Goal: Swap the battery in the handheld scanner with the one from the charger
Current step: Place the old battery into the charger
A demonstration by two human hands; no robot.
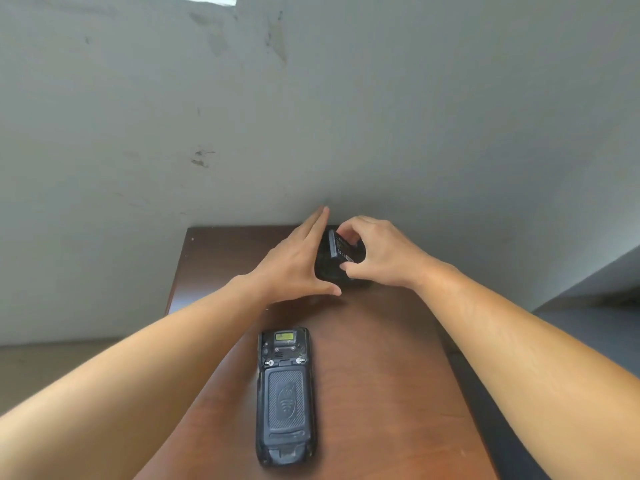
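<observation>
My right hand (377,252) is pinched on the battery (341,247), fingertips at its far end and thumb at the near end, and the battery sits tilted up out of the charger (329,268). My left hand (294,261) is flat and spread, fingers straight, palm against the charger's left side, gripping nothing, just bracing. Scanner (284,396) lies face down, well on my side of the charger, apart from both hands, back cover still on, so its own battery is not out yet.

Risks, my guess: the pinch is only on the battery's ends, so a snag on the charger contacts could make it pop free and drop. If my left hand lets go early the charger, which looks light, may lift or slide with the battery. Swinging back toward me, my forearm could knock the scanner, which lies between my arms. The table edge right of the charger is near, so a fumbled battery may go over it.

Surface: dark brown wooden table (381,358), smooth, narrow, charger at its far end against the wall (311,116). Wall is plain grey, scuffed and stained. Floor left of the charger's side is dull grey; a darker ledge shows far right.
</observation>
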